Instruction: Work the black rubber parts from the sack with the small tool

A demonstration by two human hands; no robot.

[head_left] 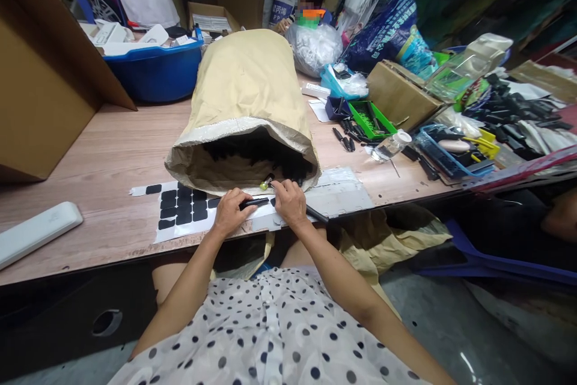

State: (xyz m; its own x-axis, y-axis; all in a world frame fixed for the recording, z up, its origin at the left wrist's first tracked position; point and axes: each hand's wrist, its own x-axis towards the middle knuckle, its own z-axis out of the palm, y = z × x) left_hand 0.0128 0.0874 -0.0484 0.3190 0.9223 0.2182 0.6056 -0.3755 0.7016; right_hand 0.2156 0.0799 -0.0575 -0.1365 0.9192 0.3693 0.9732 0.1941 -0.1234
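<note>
My left hand is closed on a slim black plastic piece at the table's near edge. Close by, my right hand has its fingers bent together near a small shiny item with a yellow-green end; what it grips is partly hidden. A black rod sticks out from beneath the right hand. Just beyond both hands lies a large beige sack, its mouth facing me and dark pieces inside. Under and left of my left hand is a white sheet with rounded black stickers.
A long white case lies at left, near a cardboard box. Behind stands a blue basin of white parts. At right are a green tray, a clear bottle and a blue tray. Another person stands at the back left.
</note>
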